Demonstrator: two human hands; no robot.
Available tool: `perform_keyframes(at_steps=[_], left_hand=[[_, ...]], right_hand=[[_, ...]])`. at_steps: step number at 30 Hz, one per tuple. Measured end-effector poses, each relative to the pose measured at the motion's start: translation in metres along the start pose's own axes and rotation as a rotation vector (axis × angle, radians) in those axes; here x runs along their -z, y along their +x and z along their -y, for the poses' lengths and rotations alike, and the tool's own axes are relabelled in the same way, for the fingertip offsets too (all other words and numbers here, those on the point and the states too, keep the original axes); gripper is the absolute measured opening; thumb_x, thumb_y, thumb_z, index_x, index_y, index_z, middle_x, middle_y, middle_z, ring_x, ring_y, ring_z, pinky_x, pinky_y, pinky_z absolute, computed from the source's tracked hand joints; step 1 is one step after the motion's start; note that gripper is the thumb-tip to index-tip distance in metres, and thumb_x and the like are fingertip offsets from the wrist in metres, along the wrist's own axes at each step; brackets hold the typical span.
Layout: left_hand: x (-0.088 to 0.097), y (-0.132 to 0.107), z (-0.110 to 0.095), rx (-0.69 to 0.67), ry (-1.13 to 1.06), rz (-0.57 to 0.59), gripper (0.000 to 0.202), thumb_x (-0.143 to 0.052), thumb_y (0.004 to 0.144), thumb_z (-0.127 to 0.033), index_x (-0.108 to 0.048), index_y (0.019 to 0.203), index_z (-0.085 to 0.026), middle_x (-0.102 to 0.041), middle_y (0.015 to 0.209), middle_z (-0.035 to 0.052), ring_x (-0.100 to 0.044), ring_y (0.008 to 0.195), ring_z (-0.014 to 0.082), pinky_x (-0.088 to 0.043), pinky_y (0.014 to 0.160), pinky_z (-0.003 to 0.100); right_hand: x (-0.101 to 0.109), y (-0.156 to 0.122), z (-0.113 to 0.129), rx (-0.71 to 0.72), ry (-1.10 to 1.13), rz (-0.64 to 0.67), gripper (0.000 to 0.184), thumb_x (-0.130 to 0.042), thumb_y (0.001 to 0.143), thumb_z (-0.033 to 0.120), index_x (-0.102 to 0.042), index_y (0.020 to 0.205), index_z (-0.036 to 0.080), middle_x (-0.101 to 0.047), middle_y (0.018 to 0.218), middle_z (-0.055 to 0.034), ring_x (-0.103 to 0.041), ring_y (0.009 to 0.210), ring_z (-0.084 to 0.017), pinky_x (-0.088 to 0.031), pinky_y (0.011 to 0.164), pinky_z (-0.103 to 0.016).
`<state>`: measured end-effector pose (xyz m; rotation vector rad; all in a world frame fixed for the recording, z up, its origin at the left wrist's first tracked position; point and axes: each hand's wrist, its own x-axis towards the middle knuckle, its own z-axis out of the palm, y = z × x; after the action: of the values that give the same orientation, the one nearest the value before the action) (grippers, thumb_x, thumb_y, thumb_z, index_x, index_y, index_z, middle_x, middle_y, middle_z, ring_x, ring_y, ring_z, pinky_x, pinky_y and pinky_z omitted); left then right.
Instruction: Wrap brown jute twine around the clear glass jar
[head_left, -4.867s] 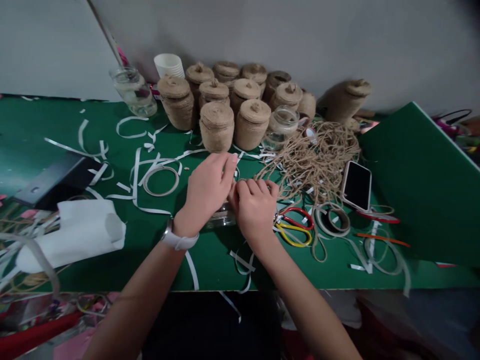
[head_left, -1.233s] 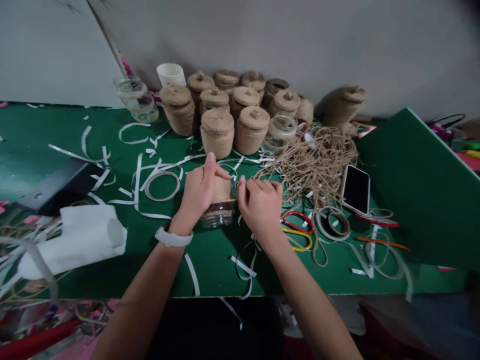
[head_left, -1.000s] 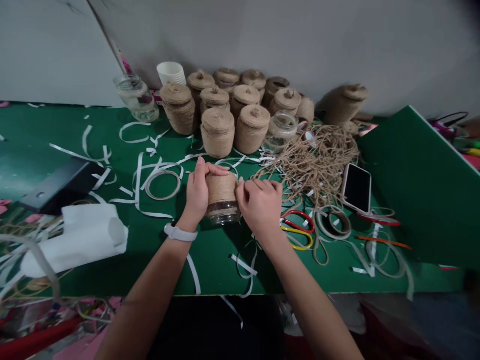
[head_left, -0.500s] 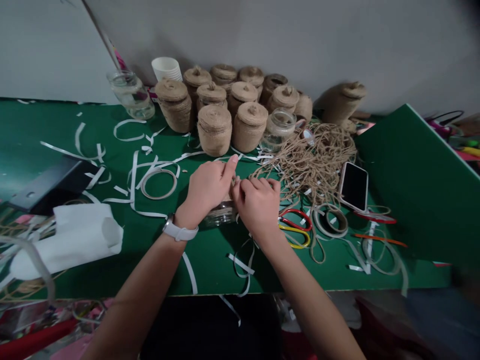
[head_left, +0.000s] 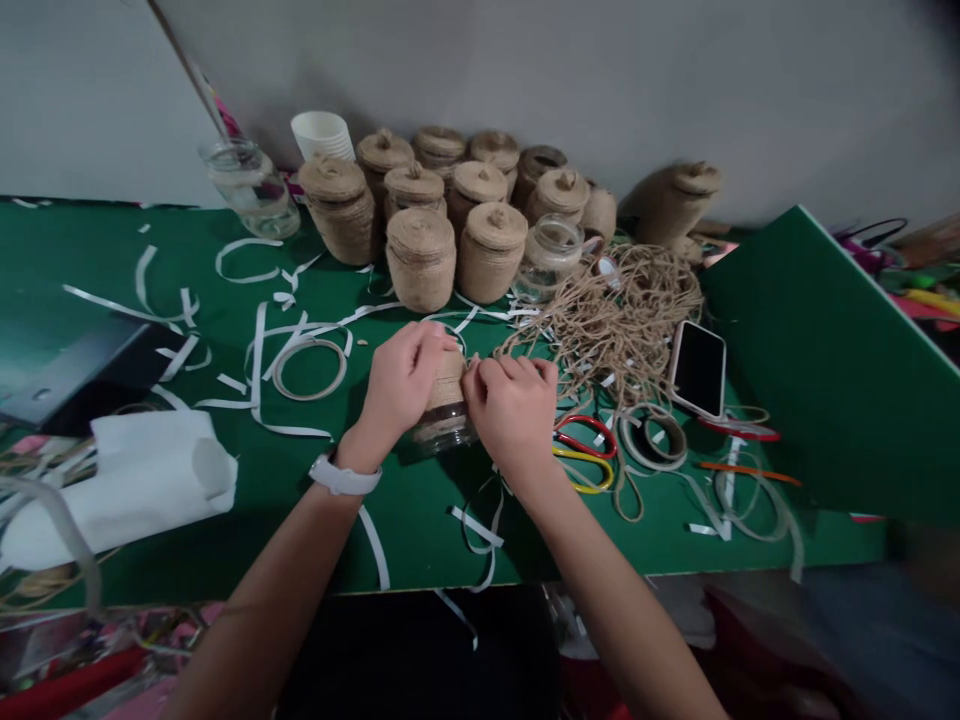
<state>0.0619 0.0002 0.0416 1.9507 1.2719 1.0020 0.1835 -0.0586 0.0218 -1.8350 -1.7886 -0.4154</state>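
Observation:
Between my hands is a glass jar point(head_left: 448, 388), partly covered in jute twine, its bare clear end toward me. My left hand point(head_left: 405, 378) is closed around the jar's left side, thumb out of clear sight. On the other side my right hand point(head_left: 514, 405) has its fingers curled in a pinch close against the jar. A strand from the twine pile point(head_left: 630, 310) runs to that hand, though the fingertips are partly hidden. Red-handled scissors point(head_left: 589, 437) and yellow-handled scissors point(head_left: 585, 484) lie right of my right wrist.
Several twine-wrapped jars point(head_left: 491, 255) stand behind, with bare glass jars point(head_left: 551, 255) among them. Right are a phone point(head_left: 699, 368), tape rolls point(head_left: 654, 438) and a green board point(head_left: 832, 370). White strips litter the table; a white roll point(head_left: 127, 480) lies left.
My left hand has turned and shifted down the jar's left side, its raised thumb lowered, so more wrapped twine shows. My right hand stays pinched beside the jar. The view has shifted slightly.

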Motion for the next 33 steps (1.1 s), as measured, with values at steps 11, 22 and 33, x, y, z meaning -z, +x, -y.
perform_keyframes(at_steps=[11, 22, 33], left_hand=[[-0.004, 0.009, -0.008, 0.063, 0.106, 0.074, 0.063, -0.031, 0.099, -0.057, -0.067, 0.061, -0.022, -0.073, 0.071, 0.007, -0.068, 0.075, 0.0231, -0.049, 0.076, 0.034], [-0.001, 0.007, 0.015, 0.15, -0.381, -0.097, 0.06, -0.031, 0.1, -0.054, -0.065, 0.062, -0.022, -0.075, 0.08, 0.0052, -0.071, 0.09, 0.0197, -0.051, 0.095, 0.036], [0.0, 0.014, -0.01, 0.03, 0.362, 0.078, 0.049, -0.039, 0.099, -0.046, -0.065, 0.065, -0.022, -0.066, 0.065, 0.0063, -0.061, 0.065, 0.0228, -0.043, 0.065, 0.033]], right_hand=[[0.006, 0.008, -0.007, -0.015, 0.018, 0.047, 0.039, -0.044, 0.098, 0.026, -0.065, 0.066, 0.02, -0.066, 0.064, -0.0012, -0.055, 0.066, -0.017, -0.028, 0.082, -0.033], [-0.003, 0.0, 0.001, -0.007, 0.008, -0.006, 0.037, -0.046, 0.096, 0.024, -0.065, 0.065, 0.02, -0.067, 0.063, -0.001, -0.056, 0.066, -0.016, -0.03, 0.082, -0.034], [0.002, 0.005, 0.01, 0.034, 0.022, 0.051, 0.034, -0.047, 0.096, 0.025, -0.066, 0.068, 0.02, -0.067, 0.064, -0.0019, -0.055, 0.067, -0.018, -0.028, 0.083, -0.034]])
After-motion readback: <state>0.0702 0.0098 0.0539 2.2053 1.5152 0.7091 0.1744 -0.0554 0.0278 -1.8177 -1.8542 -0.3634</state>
